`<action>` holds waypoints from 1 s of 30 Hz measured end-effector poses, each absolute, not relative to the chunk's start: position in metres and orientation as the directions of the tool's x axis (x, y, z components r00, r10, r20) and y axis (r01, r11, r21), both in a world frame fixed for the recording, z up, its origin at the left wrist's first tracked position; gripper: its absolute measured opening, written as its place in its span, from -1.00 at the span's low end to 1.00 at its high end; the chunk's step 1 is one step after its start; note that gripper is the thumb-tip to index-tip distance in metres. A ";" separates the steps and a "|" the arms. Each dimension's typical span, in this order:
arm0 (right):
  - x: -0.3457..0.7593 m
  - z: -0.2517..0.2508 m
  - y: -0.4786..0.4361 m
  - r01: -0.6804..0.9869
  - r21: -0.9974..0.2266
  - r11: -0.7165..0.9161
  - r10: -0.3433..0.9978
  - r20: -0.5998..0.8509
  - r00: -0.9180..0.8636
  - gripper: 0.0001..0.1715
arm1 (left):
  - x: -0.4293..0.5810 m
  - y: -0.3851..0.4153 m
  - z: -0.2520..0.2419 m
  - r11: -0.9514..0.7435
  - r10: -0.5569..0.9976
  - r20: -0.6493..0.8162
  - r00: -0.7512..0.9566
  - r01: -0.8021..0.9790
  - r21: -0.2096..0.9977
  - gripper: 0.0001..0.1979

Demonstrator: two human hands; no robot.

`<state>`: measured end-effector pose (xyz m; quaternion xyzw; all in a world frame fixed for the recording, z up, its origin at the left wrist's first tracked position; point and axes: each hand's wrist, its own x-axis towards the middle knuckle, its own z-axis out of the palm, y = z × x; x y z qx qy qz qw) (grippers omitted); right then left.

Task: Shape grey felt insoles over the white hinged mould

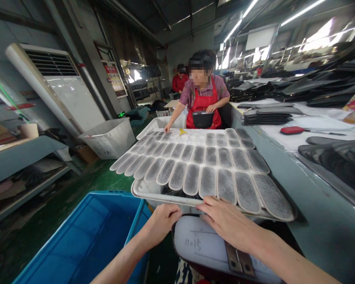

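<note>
A white block-like form [195,240] with handwriting on top and a metal hinge [239,262] lies close to my body. Dark leather-like material [177,252] runs around its side. My left hand [164,223] is closed in a pinch at the left end of this dark edge. My right hand [229,219] reaches over the form, its fingers bent at the far edge, near the rows of pieces. Its fingertips are partly hidden. Grey oval pieces with pale rims [192,179] lie in overlapping rows on a white board [192,136] just beyond my hands.
Under the board stands a white bin [142,189]; a blue crate [106,236] is at left. Opposite, a person in a red apron [202,100] touches the pieces and holds a similar dark form [203,118]. A red-handled tool [292,130] lies on the right-hand table.
</note>
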<state>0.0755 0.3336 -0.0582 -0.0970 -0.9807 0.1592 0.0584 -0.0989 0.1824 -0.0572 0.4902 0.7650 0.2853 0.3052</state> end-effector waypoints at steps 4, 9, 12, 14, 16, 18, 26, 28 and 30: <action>0.057 -0.059 0.334 0.057 -0.323 0.945 0.093 0.097 -0.991 -0.67 | -0.090 0.173 -0.041 0.415 0.903 -0.199 -0.381 0.655 0.632 -0.70; 0.049 -0.067 0.331 0.023 -0.299 0.954 0.073 0.154 -0.985 -0.68 | -0.082 0.175 -0.032 0.445 0.893 -0.163 -0.420 0.765 0.465 -0.71; 0.049 -0.075 0.325 0.062 -0.271 0.960 0.118 0.196 -0.974 -0.74 | -0.076 0.177 -0.040 0.474 0.878 -0.138 -0.458 0.794 0.380 -0.75; 0.050 -0.079 0.322 0.077 -0.254 0.964 0.134 0.219 -0.966 -0.76 | -0.072 0.177 -0.050 0.488 0.870 -0.125 -0.476 0.801 0.346 -0.77; 0.051 -0.081 0.319 0.075 -0.237 0.969 0.132 0.235 -0.963 -0.74 | -0.069 0.174 -0.059 0.497 0.864 -0.103 -0.492 0.804 0.327 -0.77; 0.051 -0.081 0.318 0.068 -0.222 0.973 0.123 0.246 -0.961 -0.73 | -0.066 0.172 -0.066 0.509 0.854 -0.072 -0.515 0.800 0.318 -0.76; 0.050 -0.082 0.320 0.068 -0.226 0.972 0.127 0.259 -0.958 -0.72 | -0.071 0.167 -0.065 0.474 0.858 -0.038 -0.513 0.760 0.444 -0.74; 0.053 -0.077 0.320 0.074 -0.218 0.973 0.129 0.250 -0.960 -0.73 | -0.076 0.167 -0.068 0.412 0.876 -0.014 -0.481 0.735 0.539 -0.76; 0.058 -0.069 0.320 0.066 -0.184 0.981 0.108 0.229 -0.967 -0.77 | -0.083 0.166 -0.077 0.314 0.908 0.043 -0.417 0.745 0.589 -0.71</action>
